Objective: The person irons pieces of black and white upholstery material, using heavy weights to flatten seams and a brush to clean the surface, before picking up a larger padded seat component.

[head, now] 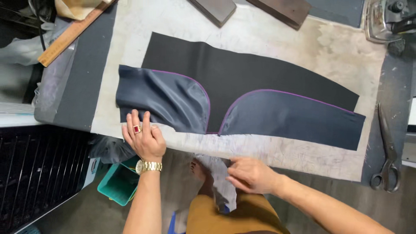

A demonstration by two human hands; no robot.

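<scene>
Fabric is the worry here — a dark cut panel (242, 73) lies flat on the padded table (342, 56), with two shiny lining pieces, the left one (162, 102) and the right one (294, 121), edged in purple piping and laid over its near side. The left hand (145, 138) rests flat with fingers spread on the near edge of the left lining, gripping nothing. The right hand (249, 173) is below the table edge, fingers pinched on a pale scrap of cloth (219, 177) hanging over the lap. That left lining already shows ripples; a sideways push from the flat palm could likely drag it off the panel's edge or crease it further. Slippery lining would shift easily. Scissors (388, 151) lie at the far right edge, well apart from both hands — a careless tug on the table cover might send them off
</scene>
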